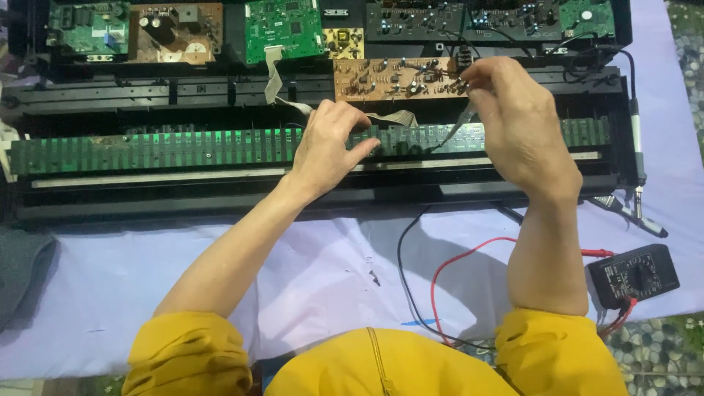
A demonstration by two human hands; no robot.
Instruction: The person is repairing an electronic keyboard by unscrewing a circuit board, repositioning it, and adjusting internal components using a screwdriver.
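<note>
Working over an opened electronic keyboard chassis (323, 187), you have both hands up at its exposed circuitry. Your left hand (330, 150) rests on the long green contact strip (147, 150) that runs the width of the case; its fingers (364, 150) are spread and lie flat along the strip, closed around nothing. Your right hand (517, 121) sits higher and to the right, its fingers pinched together on a slim grey probe (460, 121) whose shaft slants down and left from your fingertips towards the strip. Those fingertips meet at the right end of the brown circuit board (392, 78), which lies just behind the green strip and is crowded with small components. A flat grey ribbon cable (275, 73) drops from a green board (282, 29) at the back of the case and passes under your left hand.

Nearer to you, the bench is covered by a pale lilac cloth (330, 279). On it, a red lead (458, 268) and a black lead (402, 257) loop across, the red one running to a black multimeter (634, 275) at the right, well apart from your hands. A soldering iron (634, 213) lies by the chassis's right end, its cord climbing along that side. Your yellow sleeves (191, 352) fill the bottom edge.
</note>
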